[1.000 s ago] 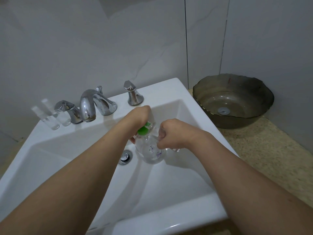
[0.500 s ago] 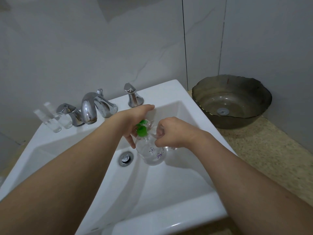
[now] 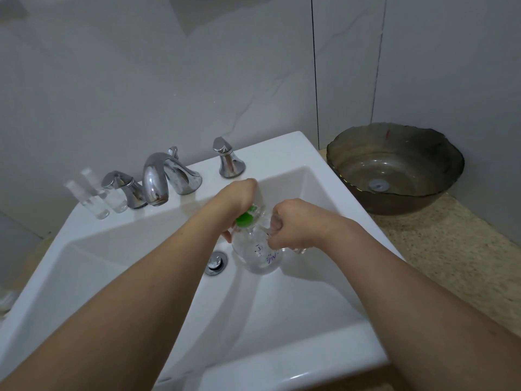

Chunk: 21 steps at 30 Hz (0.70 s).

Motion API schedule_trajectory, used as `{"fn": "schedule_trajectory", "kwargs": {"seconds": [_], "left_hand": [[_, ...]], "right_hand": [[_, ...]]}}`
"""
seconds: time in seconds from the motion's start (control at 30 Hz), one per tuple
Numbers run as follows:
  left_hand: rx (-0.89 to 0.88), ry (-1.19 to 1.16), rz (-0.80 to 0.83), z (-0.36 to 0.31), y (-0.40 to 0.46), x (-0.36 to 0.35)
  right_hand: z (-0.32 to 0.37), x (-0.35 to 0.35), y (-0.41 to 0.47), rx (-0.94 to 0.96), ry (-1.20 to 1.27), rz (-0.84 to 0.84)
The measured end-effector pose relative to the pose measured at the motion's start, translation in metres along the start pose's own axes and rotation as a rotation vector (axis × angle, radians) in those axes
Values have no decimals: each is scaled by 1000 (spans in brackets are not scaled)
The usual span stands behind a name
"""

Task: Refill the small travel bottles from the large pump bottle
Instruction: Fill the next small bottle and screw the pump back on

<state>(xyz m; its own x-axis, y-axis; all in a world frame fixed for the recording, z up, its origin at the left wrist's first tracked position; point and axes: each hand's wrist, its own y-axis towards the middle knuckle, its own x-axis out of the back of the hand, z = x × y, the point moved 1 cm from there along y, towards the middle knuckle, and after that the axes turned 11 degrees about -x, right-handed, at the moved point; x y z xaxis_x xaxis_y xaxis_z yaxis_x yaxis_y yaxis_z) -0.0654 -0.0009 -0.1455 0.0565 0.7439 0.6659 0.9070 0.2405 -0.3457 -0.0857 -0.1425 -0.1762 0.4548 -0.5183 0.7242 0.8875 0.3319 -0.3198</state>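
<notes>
Both hands grip: left hand [image 3: 236, 196] on the pump bottle's [image 3: 258, 249] green top, right hand [image 3: 293, 224] pinching something clear at its 3 o'clock; purple writing unreadable.

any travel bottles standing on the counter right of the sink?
No: the two small clear travel bottles stand on the white sink ledge left of the faucet; the right counter holds a brown glass bowl.
</notes>
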Motion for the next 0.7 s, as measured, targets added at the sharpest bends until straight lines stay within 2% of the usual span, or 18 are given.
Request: {"fn": "schedule_trajectory", "kwargs": {"seconds": [0.2, 0.47, 0.7], "left_hand": [[11, 2, 8, 3, 3, 0], [107, -125, 239, -2, 2, 20], [98, -86, 173, -4, 1, 15]], "right_hand": [[0, 0, 0, 10, -15, -10], [3, 4, -3, 63, -32, -101], [3, 4, -3, 61, -15, -82]]}}
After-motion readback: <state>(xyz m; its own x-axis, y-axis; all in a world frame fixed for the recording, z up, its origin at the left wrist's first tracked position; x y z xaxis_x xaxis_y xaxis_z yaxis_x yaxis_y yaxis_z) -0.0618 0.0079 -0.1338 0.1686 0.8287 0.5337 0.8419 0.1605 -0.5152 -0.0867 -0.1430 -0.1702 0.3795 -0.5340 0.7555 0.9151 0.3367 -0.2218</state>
